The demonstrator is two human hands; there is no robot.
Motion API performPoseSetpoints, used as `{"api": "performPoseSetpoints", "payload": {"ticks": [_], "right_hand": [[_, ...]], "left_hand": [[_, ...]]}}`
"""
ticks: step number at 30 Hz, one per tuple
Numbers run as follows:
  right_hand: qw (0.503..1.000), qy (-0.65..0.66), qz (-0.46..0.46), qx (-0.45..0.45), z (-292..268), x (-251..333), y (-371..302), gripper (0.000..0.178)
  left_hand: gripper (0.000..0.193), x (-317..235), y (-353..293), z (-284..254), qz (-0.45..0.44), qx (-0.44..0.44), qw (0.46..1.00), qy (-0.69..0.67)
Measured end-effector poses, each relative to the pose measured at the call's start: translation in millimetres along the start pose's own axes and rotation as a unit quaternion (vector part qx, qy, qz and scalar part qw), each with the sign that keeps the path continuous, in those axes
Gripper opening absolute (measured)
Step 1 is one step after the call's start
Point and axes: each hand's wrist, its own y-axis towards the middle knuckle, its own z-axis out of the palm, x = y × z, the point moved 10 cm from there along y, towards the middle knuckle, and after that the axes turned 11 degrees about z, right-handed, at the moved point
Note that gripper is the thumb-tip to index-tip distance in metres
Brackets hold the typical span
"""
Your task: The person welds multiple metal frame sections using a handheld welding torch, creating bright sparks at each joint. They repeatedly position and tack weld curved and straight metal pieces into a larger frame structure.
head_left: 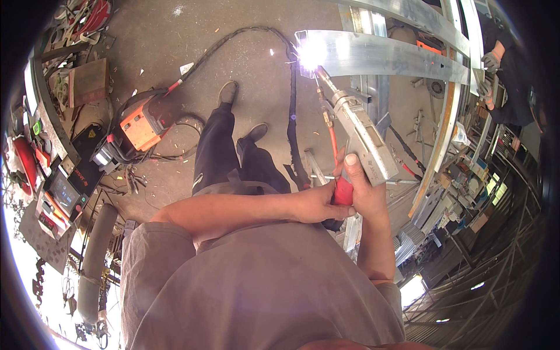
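Note:
A handheld welding gun (360, 125) with a long silver-grey body and a red grip (343, 191) slants up and away from me. My right hand (367, 189) is closed round its rear part, thumb lying along the near side. My left hand (319, 204) reaches across my body and is closed at the red grip; some of its fingers are hidden. The gun's nozzle (324, 76) points at the end of a flat silver metal beam (396, 57). A glaring white-violet light (312, 53) with sparks hides the spot where nozzle and beam meet.
A black hose (245, 29) curves over the floor, near an orange-and-black machine (142, 127) at left. More metal bars (417, 24) form a frame at upper right. Beyond it stands another person with gloved hands (493, 60). Cluttered shelves and scrap line both sides.

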Motion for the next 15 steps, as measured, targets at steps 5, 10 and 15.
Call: {"api": "performPoseSetpoints", "payload": {"ticks": [5, 10, 15], "right_hand": [[0.999, 0.028, -0.008, -0.014, -3.7, -2.1, -0.4, 0.040], [1.000, 0.007, -0.016, -0.002, -0.5, -2.7, -2.9, 0.034], [1.000, 0.010, -0.010, -0.003, -0.3, -5.3, -5.1, 0.035]], "left_hand": [[0.074, 3.3, 0.2, -0.2, -0.001, -0.005, 1.000, 0.005], [0.047, 4.9, -2.0, 0.0, -0.013, -0.008, 1.000, 0.013], [0.079, 3.3, -2.9, 3.4, -0.005, 0.010, 1.000, 0.020]]}}
